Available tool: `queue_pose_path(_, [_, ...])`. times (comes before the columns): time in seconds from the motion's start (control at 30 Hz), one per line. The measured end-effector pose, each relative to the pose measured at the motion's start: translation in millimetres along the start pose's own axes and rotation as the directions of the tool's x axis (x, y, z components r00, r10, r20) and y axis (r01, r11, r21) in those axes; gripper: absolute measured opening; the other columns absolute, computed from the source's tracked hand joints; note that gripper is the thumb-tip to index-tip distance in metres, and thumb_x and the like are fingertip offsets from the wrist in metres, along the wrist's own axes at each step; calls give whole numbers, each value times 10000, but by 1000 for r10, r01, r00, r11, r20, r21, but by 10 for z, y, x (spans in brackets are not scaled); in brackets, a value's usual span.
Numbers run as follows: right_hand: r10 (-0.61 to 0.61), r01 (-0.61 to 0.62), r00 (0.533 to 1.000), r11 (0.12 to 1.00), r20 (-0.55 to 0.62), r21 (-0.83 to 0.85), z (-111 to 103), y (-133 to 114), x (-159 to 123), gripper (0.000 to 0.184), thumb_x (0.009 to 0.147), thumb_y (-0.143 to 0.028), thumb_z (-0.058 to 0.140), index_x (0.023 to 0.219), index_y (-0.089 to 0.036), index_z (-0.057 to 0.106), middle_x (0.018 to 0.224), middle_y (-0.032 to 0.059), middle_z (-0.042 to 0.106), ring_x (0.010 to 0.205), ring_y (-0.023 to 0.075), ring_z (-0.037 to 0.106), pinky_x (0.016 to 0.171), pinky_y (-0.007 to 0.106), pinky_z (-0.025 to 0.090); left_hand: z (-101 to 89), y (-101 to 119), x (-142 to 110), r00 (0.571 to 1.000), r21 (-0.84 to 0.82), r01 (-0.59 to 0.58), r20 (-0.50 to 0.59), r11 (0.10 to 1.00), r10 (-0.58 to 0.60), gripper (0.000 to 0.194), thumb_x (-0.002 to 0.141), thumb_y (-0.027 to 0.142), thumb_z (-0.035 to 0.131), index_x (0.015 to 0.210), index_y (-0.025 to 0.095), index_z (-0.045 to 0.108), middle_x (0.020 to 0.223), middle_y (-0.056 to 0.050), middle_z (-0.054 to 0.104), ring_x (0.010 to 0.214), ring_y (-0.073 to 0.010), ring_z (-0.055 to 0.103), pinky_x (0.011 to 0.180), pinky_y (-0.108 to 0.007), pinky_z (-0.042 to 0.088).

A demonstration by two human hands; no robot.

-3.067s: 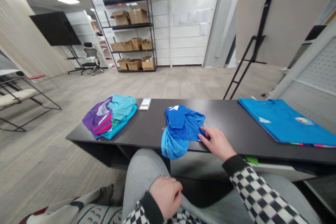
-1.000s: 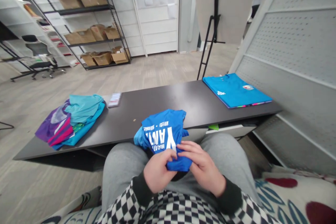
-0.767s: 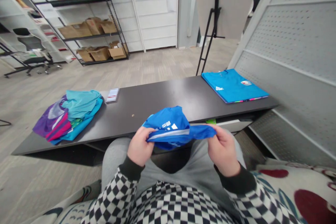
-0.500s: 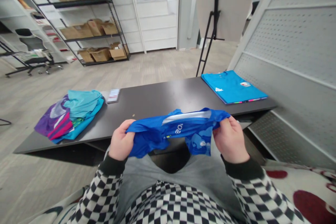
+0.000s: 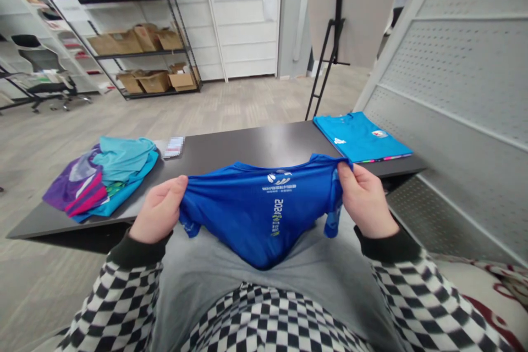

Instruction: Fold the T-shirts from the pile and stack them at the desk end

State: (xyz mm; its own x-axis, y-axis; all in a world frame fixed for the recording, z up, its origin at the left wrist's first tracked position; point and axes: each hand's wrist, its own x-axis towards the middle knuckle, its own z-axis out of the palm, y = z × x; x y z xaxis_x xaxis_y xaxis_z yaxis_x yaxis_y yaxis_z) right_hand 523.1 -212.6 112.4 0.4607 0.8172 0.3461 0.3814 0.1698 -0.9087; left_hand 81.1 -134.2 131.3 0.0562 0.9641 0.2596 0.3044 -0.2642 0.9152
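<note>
The left hand (image 5: 159,210) and right hand (image 5: 365,201) each pinch an upper corner of a blue T-shirt (image 5: 259,214), thumbs on the front and fingers curled behind. The shirt hangs spread between them, sagging just above grey trousers (image 5: 231,272). Checked sleeves (image 5: 119,291) run up to both wrists. Beyond, a dark table (image 5: 247,140) holds a heap of clothes (image 5: 99,176) on the left, a pixelated card (image 5: 174,147), and a flat turquoise shirt (image 5: 358,137) on the right. Farther off stand metal shelves (image 5: 124,27) with cardboard boxes (image 5: 154,81).

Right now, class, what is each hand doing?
Left hand: closed, holding a royal-blue printed athletic shirt.
Right hand: closed, holding the same shirt.
</note>
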Motion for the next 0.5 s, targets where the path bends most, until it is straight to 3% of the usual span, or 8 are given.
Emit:
queue_pose_path(0.1, [-105, 116, 992, 972, 64, -207, 59, -12, 252, 634, 1056, -794, 599, 765, -231, 626, 663, -2, 568, 648, 176, 512, 602, 311, 394, 47, 9, 210, 999, 89, -39, 13, 995, 38, 603, 991, 773, 679, 760, 216, 697, 680, -24, 638, 661, -200, 562, 595, -302, 517])
queue_pose_path(0.23, [-99, 128, 988, 957, 122, -260, 154, 48, 531, 642, 1045, -757, 632, 677, -246, 506, 609, -31, 453, 613, 153, 417, 577, 314, 318, 100, -32, 392, 997, 146, -66, -38, 987, 73, 624, 980, 789, 676, 776, 201, 718, 708, -19, 644, 697, -192, 550, 636, -283, 503])
queue_pose_path(0.3, [-46, 67, 991, 983, 124, -170, 195, 90, 574, 624, 1006, -756, 692, 685, -247, 530, 610, -36, 466, 605, 150, 414, 567, 307, 327, 80, -63, 409, 998, 124, -56, -30, 991, 60, 622, 1006, 777, 656, 789, 198, 721, 716, -17, 649, 697, -187, 553, 652, -280, 506])
queue_pose_path(0.37, [56, -62, 984, 998, 169, 28, 235, 135, 543, 587, 964, -785, 724, 759, -246, 611, 651, -23, 561, 607, 161, 469, 569, 302, 389, 27, -98, 373, 999, 89, -43, 10, 995, 42, 594, 1022, 753, 662, 838, 195, 746, 760, -24, 685, 735, -196, 596, 697, -283, 532])
queue_pose_path(0.5, [253, -355, 917, 870, 307, 343, 275, 229, 298, 545, 850, -761, 856, 962, -243, 730, 855, 46, 763, 722, 222, 675, 672, 351, 574, -100, -206, 148, 978, 9, 61, 202, 998, -62, 502, 972, 693, 780, 965, 192, 807, 923, -63, 779, 857, -231, 689, 797, -310, 584])
